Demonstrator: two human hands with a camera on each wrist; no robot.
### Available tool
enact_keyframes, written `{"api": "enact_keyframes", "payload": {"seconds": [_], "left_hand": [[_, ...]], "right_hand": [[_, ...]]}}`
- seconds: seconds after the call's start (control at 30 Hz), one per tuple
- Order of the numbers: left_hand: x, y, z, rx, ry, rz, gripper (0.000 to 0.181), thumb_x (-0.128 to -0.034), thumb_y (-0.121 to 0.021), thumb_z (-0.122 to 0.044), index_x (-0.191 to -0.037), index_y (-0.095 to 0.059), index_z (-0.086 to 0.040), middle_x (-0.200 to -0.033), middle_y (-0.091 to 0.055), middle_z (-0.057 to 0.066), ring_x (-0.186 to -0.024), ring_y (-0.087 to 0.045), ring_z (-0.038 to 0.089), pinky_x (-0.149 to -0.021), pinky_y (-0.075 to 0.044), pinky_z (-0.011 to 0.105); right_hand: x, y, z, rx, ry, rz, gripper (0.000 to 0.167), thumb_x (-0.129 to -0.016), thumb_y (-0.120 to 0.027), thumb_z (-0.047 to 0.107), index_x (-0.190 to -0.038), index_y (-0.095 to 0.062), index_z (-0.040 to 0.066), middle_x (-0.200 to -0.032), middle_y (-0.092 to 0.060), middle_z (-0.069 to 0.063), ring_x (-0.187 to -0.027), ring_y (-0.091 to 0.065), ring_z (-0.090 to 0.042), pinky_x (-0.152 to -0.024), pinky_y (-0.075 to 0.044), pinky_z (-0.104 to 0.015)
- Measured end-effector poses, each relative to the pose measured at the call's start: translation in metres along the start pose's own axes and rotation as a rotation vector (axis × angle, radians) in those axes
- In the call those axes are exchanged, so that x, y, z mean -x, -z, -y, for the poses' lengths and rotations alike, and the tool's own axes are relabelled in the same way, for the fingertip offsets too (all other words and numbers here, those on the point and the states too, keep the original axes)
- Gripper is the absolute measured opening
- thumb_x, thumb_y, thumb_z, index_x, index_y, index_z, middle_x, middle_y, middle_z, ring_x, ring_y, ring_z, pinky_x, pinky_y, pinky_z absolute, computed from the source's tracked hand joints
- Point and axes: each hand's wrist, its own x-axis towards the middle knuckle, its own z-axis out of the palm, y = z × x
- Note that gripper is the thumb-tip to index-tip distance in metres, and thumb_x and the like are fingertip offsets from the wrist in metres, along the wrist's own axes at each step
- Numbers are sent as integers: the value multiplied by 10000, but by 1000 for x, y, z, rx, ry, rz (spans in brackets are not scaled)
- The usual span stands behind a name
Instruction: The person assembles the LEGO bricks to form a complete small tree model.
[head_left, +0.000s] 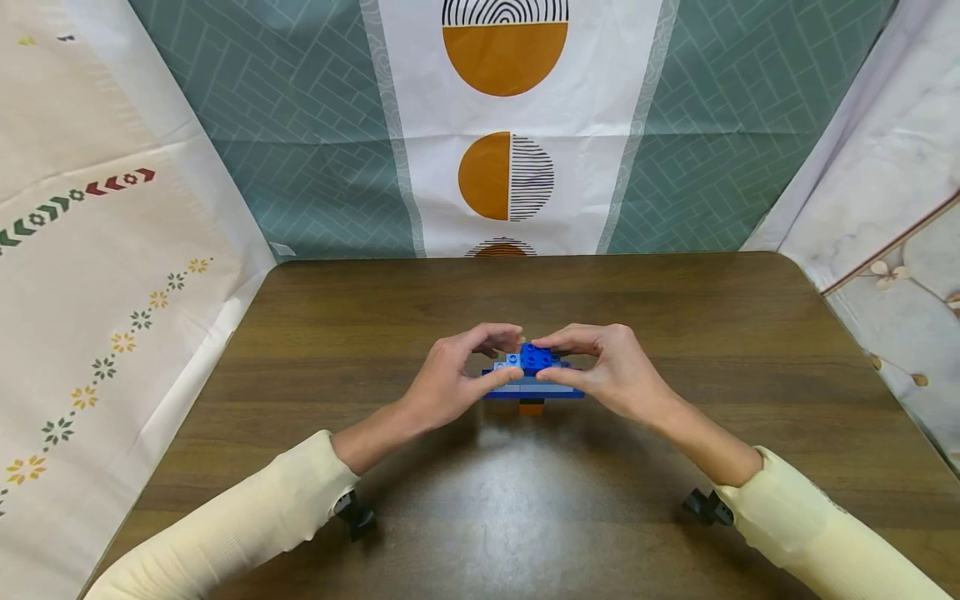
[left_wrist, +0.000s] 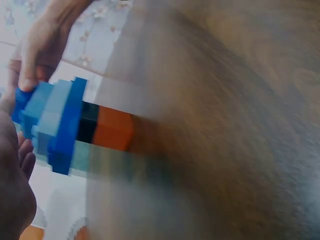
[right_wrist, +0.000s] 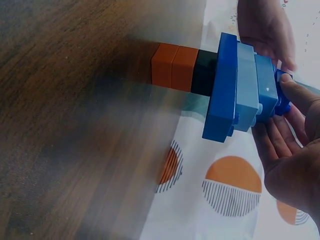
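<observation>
A stepped tower of toy building bricks stands on the table, with a dark blue brick [head_left: 536, 358] on top. My right hand [head_left: 618, 367] pinches that brick between thumb and fingers. My left hand [head_left: 450, 375] curves round the tower's left side, its thumb close to the top brick; whether it grips is unclear. Below the top come a medium blue brick [right_wrist: 267, 86], light blue bricks [right_wrist: 247, 87] and a long dark blue brick [right_wrist: 221, 90]. Under these sit a black brick [right_wrist: 204, 72] and orange bricks [right_wrist: 172, 66].
The wooden table [head_left: 337, 317] reaches back to a patterned curtain [head_left: 315, 125]. Pale cloths hang at left [head_left: 97, 333] and right [head_left: 900, 275]. Dark wrist devices [head_left: 356, 515] hang below both cuffs.
</observation>
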Motion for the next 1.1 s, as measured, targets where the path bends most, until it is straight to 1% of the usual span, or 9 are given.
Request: {"api": "enact_keyframes", "payload": {"seconds": [0.07,0.13,0.17,0.3,0.4,0.67,0.87,1.03,1.1], "left_hand": [[-3,2,-4,26,-36,-33,428,-948,-834,-157,-1337,-684,-61,-1262,-744,44,-1112,-710,137,-969,-586,316],[-5,3,-9,14,-64,-48,391,-933,-849,-155,-1291,-719,-66,-1219,-758,31,-1089,-721,132,-964,-585,298],[-6,3,-11,4,-68,-46,376,-926,-856,-161,-1270,-734,-70,-1197,-765,23,-1072,-725,121,-959,-585,286],[-9,3,-15,-15,-41,-26,347,-913,-868,-180,-1231,-768,-84,-1152,-777,-9,-1031,-733,77,-941,-585,259],[-8,3,-16,11,-21,-25,338,-913,-866,-171,-1229,-775,-93,-1148,-780,-23,-1036,-733,67,-941,-586,263],[-5,-1,-13,64,-20,-54,324,-904,-865,-146,-1212,-784,-86,-1154,-783,-14,-1056,-737,91,-944,-594,295],[-3,-3,-11,84,-10,-66,327,-900,-867,-142,-1211,-785,-83,-1156,-783,-19,-1058,-735,83,-946,-596,300],[-3,-5,-9,92,-10,-72,336,-898,-869,-147,-1216,-777,-83,-1156,-784,-14,-1057,-737,91,-942,-607,357],[-3,-5,-9,94,-14,-71,341,-903,-867,-145,-1221,-763,-80,-1164,-782,-3,-1057,-739,104,-942,-610,385]], "right_hand": [[-1,0,0,0,1,2,348,-860,-896,84,-1197,-809,88,-1086,-787,1,-1014,-760,-136,-939,-605,-385],[-1,0,1,2,-1,5,344,-863,-893,82,-1196,-808,85,-1087,-787,0,-1012,-759,-138,-935,-606,-389],[-1,0,1,5,-1,6,342,-865,-890,81,-1197,-807,82,-1088,-787,-3,-1012,-758,-142,-934,-607,-396],[-1,1,3,11,-12,14,340,-866,-889,87,-1196,-808,86,-1088,-789,1,-1011,-755,-140,-932,-610,-398],[-2,1,5,8,-25,22,342,-863,-893,99,-1195,-811,94,-1085,-789,7,-1014,-756,-141,-934,-609,-388],[-3,1,10,47,-48,32,358,-849,-908,110,-1193,-809,89,-1102,-792,-3,-1019,-762,-152,-937,-609,-409],[-2,0,12,62,-61,20,354,-852,-905,104,-1192,-810,89,-1110,-794,-12,-1024,-764,-163,-935,-607,-384],[-1,-1,10,43,-66,23,364,-862,-897,106,-1213,-803,95,-1129,-789,-11,-1043,-760,-160,-944,-601,-364],[-2,0,9,42,-64,25,364,-866,-893,107,-1218,-799,99,-1130,-786,-5,-1042,-756,-157,-952,-600,-384]]}}
